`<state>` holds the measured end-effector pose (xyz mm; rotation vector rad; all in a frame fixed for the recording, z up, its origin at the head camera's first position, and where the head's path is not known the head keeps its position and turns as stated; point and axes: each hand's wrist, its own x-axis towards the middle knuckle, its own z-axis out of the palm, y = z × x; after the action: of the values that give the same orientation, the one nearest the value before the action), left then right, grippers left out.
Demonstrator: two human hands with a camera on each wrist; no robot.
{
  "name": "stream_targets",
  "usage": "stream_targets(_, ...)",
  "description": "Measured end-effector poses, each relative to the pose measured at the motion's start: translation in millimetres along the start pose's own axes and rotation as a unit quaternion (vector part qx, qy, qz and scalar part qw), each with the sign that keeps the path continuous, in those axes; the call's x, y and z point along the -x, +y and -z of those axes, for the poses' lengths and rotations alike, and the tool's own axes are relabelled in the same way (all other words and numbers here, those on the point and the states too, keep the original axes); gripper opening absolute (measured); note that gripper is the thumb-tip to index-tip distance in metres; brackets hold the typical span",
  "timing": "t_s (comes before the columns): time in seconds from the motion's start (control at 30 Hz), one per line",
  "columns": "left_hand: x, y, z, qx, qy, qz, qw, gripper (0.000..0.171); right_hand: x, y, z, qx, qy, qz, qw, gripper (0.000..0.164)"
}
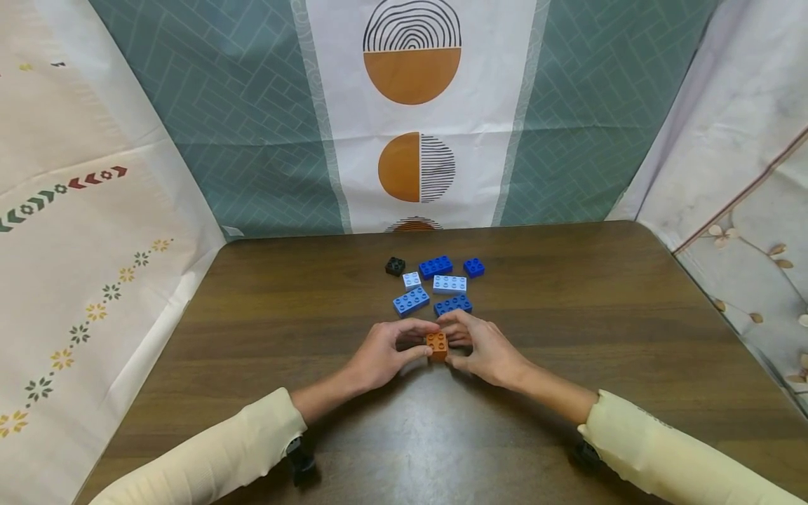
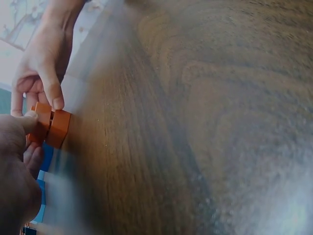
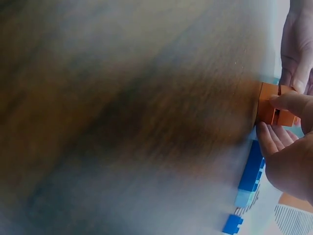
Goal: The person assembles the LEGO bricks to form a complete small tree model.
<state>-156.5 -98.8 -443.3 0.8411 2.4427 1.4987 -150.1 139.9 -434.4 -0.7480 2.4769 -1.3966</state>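
Observation:
Two orange toy bricks stand one on top of the other on the wooden table, with a narrow, uneven gap between them. My left hand (image 1: 381, 354) pinches the upper orange brick (image 2: 40, 122), its studs facing up in the head view. The lower orange brick (image 3: 266, 104) is held by my right hand (image 1: 491, 351) between thumb and fingers, low against the tabletop. Both thumbs are on the near side of the bricks. Whether the bricks touch at the far side is hidden.
Beyond the hands lie several loose bricks: a dark blue one (image 1: 452, 304), a mid-blue one (image 1: 412, 301), a pale blue long one (image 1: 449, 284), a pale small one (image 1: 412, 280), a blue long one (image 1: 435, 266), a small blue one (image 1: 473, 267) and a black one (image 1: 395, 266).

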Motion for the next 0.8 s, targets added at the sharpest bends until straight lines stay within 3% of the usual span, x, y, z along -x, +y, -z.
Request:
stream_targets(0.53,1.7,-4.2,-3.5,0.021,0.011,0.010,0.9997,0.035,1,2,2,-0.005,-0.008,-0.002,1.000,0.059)
stream_targets(0.8,1.1,-9.2,-4.2,0.030,0.012,-0.014,0.9994,0.033,-1,-2,11,-0.007,0.028,0.018,0.999,0.039)
